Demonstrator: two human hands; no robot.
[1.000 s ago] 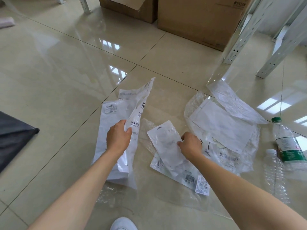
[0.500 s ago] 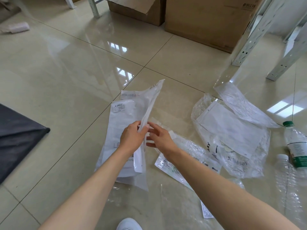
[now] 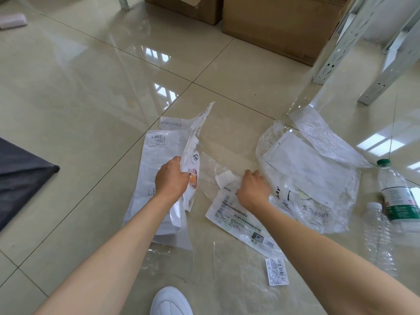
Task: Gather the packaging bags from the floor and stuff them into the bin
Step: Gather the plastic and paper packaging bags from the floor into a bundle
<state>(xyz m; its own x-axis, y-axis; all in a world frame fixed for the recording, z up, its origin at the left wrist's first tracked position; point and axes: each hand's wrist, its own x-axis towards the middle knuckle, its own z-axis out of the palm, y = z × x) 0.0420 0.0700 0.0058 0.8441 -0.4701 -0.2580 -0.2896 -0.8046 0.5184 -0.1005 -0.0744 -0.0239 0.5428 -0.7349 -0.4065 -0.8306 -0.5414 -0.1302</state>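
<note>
Bags lay scattered on the floor [image 3: 91, 98] near the boxes [image 3: 272, 26]. The left hand [image 3: 171, 178] gripped a white bag [image 3: 191, 155] upright; just beside it, the right hand [image 3: 253, 189] pinched a printed bag [image 3: 236, 220].

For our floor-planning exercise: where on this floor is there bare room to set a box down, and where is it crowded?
Bare tile spans the upper left, bordered by the cardboard boxes, the dark bag and the white packaging bag held by the left hand. Crowded: between the right hand, the clear bag pile and the bottles.
</note>
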